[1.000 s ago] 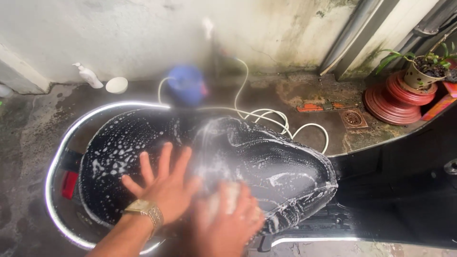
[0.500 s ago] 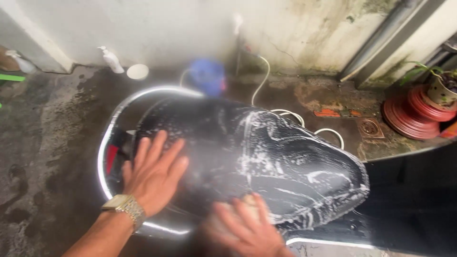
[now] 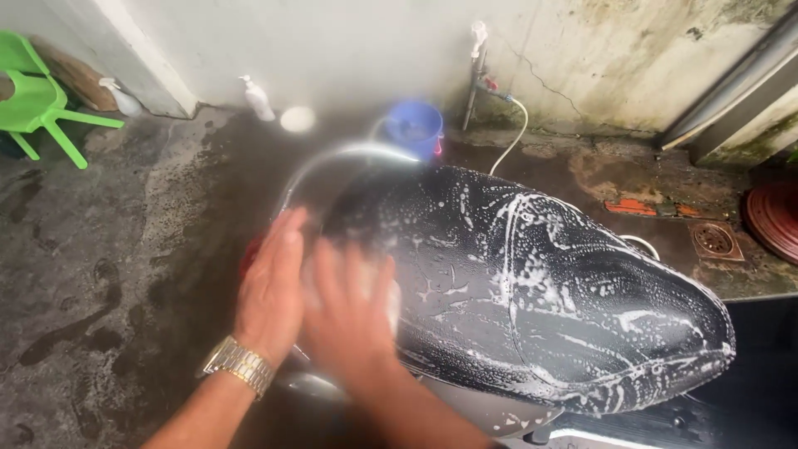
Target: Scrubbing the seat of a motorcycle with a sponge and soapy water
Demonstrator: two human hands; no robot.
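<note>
- The left hand (image 3: 270, 283), watch at the wrist, has slid from flat on the seat's top to its rear left edge, fingers straight, holding nothing.
- The right hand (image 3: 349, 312), blurred, has crossed beside it; it probably presses a pale sponge.
- The soapy black seat (image 3: 540, 291) fills the centre, the scrubbing now at its rear.
- Hose (image 3: 509, 141) behind.

Both hands (image 3: 316, 299) now at seat's (image 3: 540, 283) rear
</note>
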